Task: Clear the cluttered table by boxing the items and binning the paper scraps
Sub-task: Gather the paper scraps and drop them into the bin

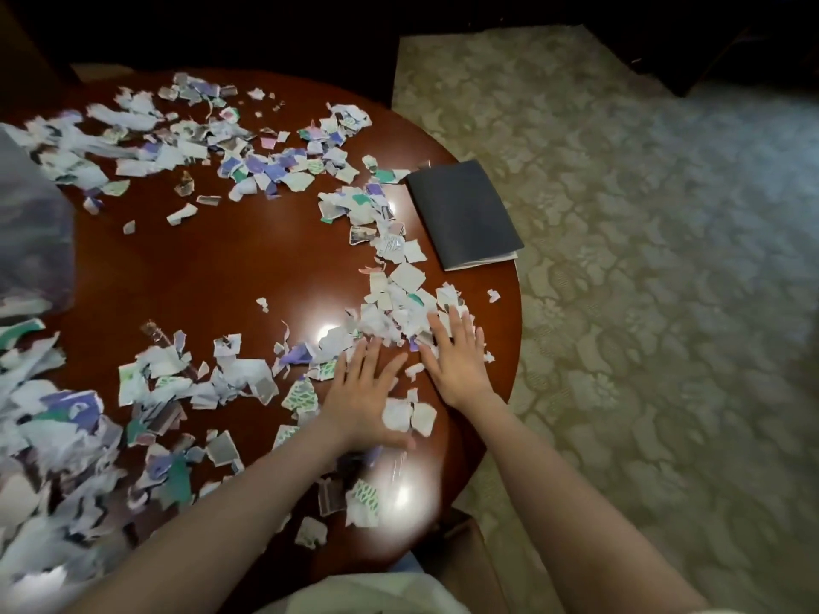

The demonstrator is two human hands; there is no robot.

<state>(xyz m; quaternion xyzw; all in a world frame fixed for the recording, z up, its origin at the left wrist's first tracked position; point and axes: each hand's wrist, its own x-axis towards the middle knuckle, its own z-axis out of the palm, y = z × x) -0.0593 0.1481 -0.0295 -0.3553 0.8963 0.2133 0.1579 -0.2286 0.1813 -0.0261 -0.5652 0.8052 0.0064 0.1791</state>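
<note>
Head view: both hands lie flat with fingers straight, holding nothing. The left hand point(363, 392) presses on the round brown table point(221, 268). The right hand point(452, 361) is just beside it, fingertips touching a heap of paper scraps point(390, 312). More scraps litter the table's left and far sides. A dark booklet point(463, 214) lies near the right edge.

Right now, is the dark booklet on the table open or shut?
Shut. The dark booklet lies flat near the table edge, cover up, with white page edges showing only along its near side.
</note>
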